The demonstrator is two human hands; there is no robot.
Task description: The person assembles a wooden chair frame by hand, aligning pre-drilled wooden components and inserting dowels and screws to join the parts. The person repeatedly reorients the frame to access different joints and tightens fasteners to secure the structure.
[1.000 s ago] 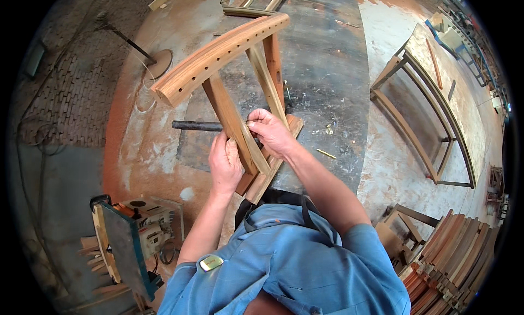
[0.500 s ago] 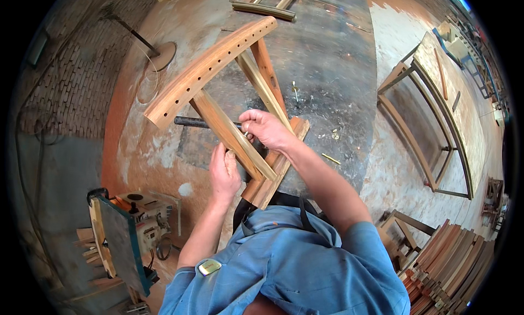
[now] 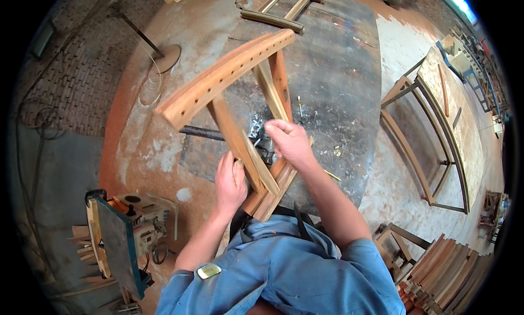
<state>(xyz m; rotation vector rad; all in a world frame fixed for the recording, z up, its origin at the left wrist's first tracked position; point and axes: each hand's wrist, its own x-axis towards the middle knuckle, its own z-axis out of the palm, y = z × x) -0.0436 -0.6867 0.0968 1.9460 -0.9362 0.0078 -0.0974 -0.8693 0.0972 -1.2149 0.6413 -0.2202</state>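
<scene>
A wooden frame (image 3: 218,86) leans against my lap, its curved top rail drilled with a row of holes. Two slanting slats run down from it to a thick lower rail (image 3: 278,189). Fingers closed, my left hand (image 3: 231,184) presses at the outer side of the near slat (image 3: 237,140); whatever is pinched there is too small to name. From that slat's inner side a short metal bolt (image 3: 257,142) sticks out. My right hand (image 3: 293,145) is curled just right of the bolt, apart from it, thumb and fingers together; anything inside is hidden.
Behind the frame a dark bar (image 3: 202,132) lies on the dark worktop (image 3: 344,97), with small brass fittings (image 3: 337,150) nearby. Another wooden frame (image 3: 273,18) rests at the far end. A machine (image 3: 128,233) stands at left, a bench (image 3: 453,124) and stacked wood strips (image 3: 447,271) at right.
The frame's top has tipped right and toward me. My right hand has moved right, away from the slat, uncovering the bolt. My left hand has shifted slightly right and down with the frame.
</scene>
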